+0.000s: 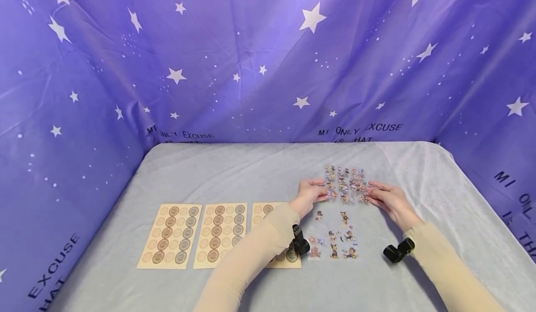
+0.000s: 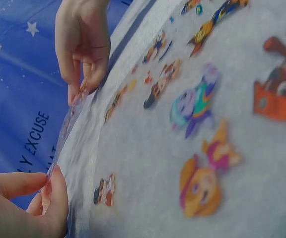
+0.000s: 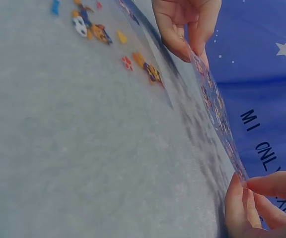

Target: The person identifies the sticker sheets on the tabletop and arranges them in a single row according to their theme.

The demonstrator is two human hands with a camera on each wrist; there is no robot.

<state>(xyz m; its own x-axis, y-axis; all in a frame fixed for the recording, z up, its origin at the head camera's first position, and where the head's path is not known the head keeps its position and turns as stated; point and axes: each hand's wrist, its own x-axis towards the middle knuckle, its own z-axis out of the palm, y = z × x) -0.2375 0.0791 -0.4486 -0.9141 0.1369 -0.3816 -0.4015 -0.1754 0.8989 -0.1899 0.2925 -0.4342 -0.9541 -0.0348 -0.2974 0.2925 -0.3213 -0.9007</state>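
A clear sticker sheet (image 1: 345, 185) covered with small cartoon pups is stretched between the two hands. My left hand (image 1: 309, 194) pinches its left edge between thumb and fingers. At the opposite edge, my right hand (image 1: 390, 202) pinches it the same way. Both wrist views show the sheet nearly edge-on, raised over the cloth, with the left hand (image 2: 29, 201) and right hand (image 3: 264, 203) at its two ends. Just nearer than it, clear film printed with larger cartoon pups (image 1: 334, 250) lies flat on the table; one orange-haired pup (image 2: 201, 186) shows close up.
Beige sheets of round seal stickers (image 1: 169, 237) lie in a row on the left, the third (image 1: 259, 212) partly covered by the left sleeve. Grey cloth (image 1: 234, 172) covers the table. Purple star-printed curtains (image 1: 238, 60) stand behind and at both sides.
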